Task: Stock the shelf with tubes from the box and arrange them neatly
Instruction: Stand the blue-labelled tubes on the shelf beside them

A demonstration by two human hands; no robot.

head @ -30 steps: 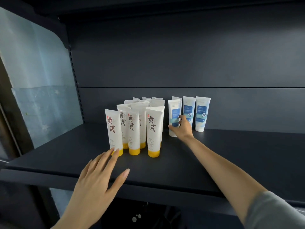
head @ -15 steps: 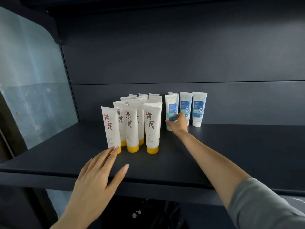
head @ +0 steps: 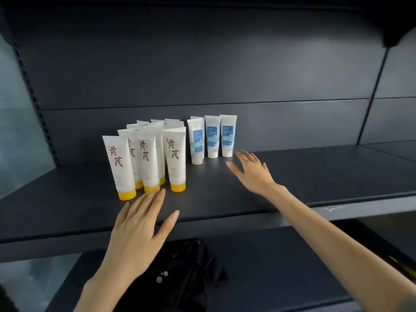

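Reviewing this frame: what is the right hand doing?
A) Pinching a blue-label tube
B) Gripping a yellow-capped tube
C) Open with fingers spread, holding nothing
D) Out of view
C: the right hand is over the shelf to the right of the blue-label tubes, with its fingers spread and curled round nothing.

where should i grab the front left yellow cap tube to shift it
Pinch the tube at mid-body, coming from the front-left. It stands on its yellow cap, and other tubes crowd its right and back; only its left and front are free.
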